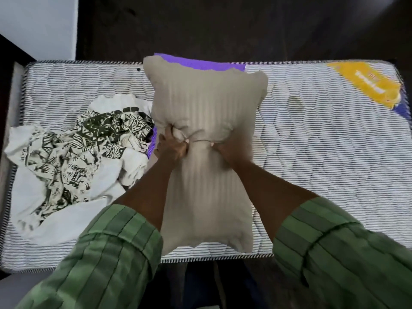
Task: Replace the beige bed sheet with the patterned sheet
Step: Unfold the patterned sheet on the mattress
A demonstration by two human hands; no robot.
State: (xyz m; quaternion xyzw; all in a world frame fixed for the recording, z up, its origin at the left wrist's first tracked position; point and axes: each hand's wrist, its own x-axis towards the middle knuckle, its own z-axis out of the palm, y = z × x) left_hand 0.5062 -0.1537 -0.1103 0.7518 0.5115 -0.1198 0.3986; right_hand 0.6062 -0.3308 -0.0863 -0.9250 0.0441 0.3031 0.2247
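A pillow in a beige striped cover [207, 103] lies across the middle of the bare striped mattress [312, 152]. My left hand [172, 144] and my right hand [230, 150] both grip the beige fabric at the pillow's waist, bunching it. Below my hands the slack part of the beige cover hangs toward the mattress's near edge. The patterned sheet [73, 152], white with a black print, lies crumpled on the left part of the mattress, just left of my left hand.
A purple cloth [196, 63] shows behind the pillow's top, and a bit more shows beside my left hand. A yellow label [365, 83] marks the mattress's far right corner. Dark floor surrounds the bed; a pale wall stands at the far left.
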